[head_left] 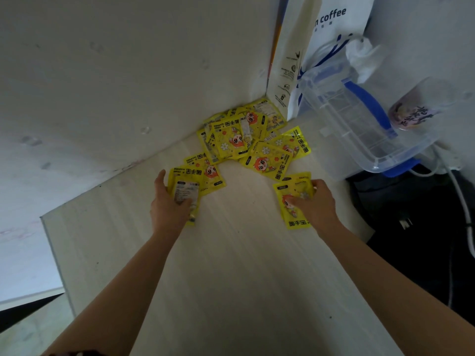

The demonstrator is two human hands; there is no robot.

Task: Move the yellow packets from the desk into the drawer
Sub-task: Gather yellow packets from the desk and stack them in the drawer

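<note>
Pale wood-grain desk [231,278] is seen from the head camera, pushed into a corner of off-white wall [102,73]. A white paper bag [331,34] printed "coffee" leans at the back right, with a clear plastic box [359,124] with blue clips in front of it and a cup [411,109] beside that. Yellow packets [241,134] are heaped in the corner, overlapping at mixed angles, and a few lie loose nearer the front. The left hand [169,204] is closed around one packet [183,188], whose long axis runs roughly away from the person, back label up. The right hand [317,204] is pressed flat over another packet [290,201], printed face up, long axis also front to back; whether it is gripped cannot be told.
</note>
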